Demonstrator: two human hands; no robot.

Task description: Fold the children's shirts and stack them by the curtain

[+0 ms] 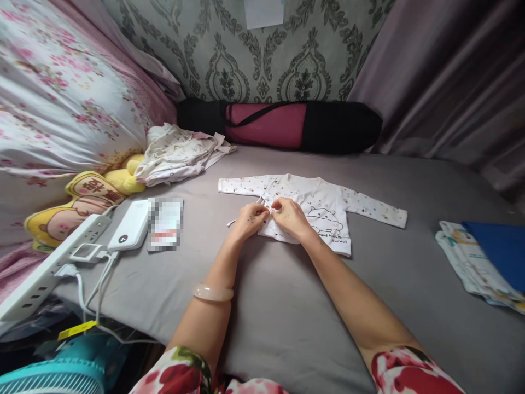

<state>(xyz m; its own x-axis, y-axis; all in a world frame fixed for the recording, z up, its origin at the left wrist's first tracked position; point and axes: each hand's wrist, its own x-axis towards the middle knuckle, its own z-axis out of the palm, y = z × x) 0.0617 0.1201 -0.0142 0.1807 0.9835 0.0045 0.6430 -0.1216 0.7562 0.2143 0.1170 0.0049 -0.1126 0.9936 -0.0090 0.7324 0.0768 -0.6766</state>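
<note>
On the forearm just behind the grip I see a pale bangle (213,293). My left hand (251,219) and right hand (289,217) meet, fingertips pinched tight on the small white shirt (326,200); whether on cloth or tie, I can't tell. It lies spread under and beyond them. Farther, left of the grip, is piled clothing (180,153); straight beyond, a maroon-and-black bag (266,126).

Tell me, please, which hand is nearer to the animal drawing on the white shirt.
Right. The right hand is just left of the animal drawing, over the white shirt; the left hand is farther left, beyond the right hand.
</note>
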